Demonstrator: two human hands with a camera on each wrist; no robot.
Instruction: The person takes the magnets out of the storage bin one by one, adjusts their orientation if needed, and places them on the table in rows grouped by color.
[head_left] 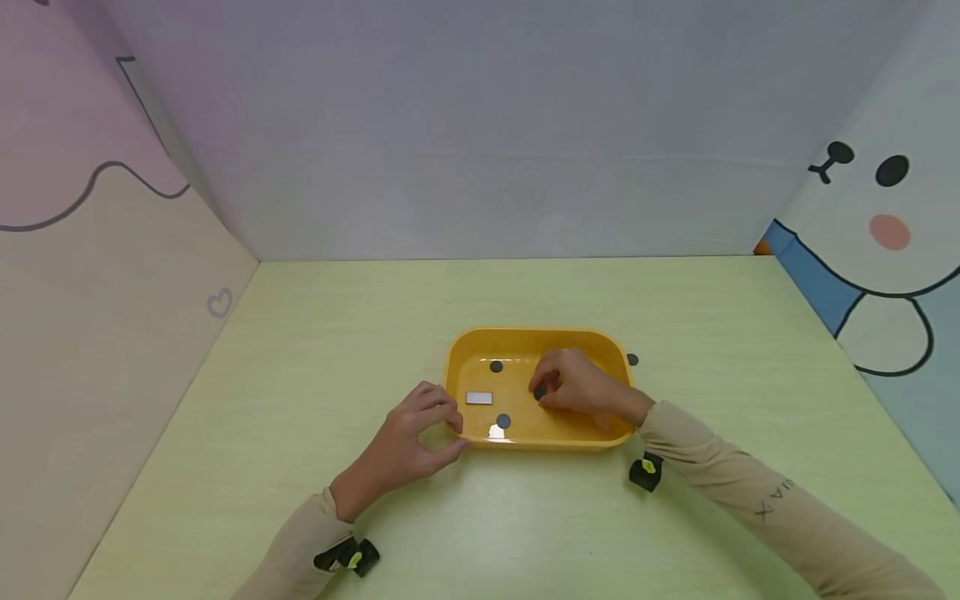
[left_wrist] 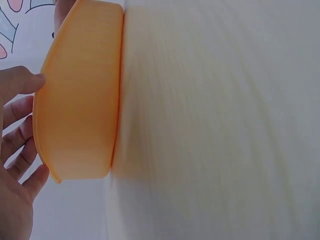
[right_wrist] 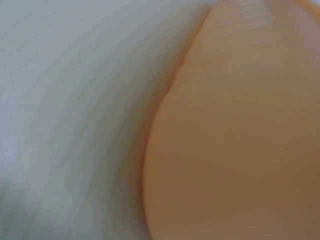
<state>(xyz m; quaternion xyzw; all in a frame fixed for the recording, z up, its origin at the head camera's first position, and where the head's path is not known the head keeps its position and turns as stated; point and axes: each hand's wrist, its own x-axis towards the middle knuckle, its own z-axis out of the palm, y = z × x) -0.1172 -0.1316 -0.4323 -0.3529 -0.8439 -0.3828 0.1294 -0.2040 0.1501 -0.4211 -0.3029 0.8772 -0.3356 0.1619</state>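
Observation:
A yellow rectangular tray [head_left: 480, 335] with rounded corners sits on the table, its outer wall [left_wrist: 82, 95] filling much of the left wrist view. My left hand [head_left: 416, 429] grips the tray's rim at the near left corner, thumb [left_wrist: 30, 82] on the near side and fingers over the edge. Inside the tray, my right hand [head_left: 573, 382] pinches a small dark round disc [head_left: 540, 391] between thumb and fingers. Two more dark discs lie on the tray floor, a far disc [head_left: 497, 366] and a near disc [head_left: 503, 421]. Between them lies a small white rectangular piece [head_left: 478, 398].
Another dark disc [head_left: 632, 359] lies on the pale green table [head_left: 337, 333], just outside the tray's right end. A plain back wall [head_left: 480, 167] and printed side panels [head_left: 892, 333] enclose the table. The right wrist view shows only the tray's side [right_wrist: 235, 140] and tabletop.

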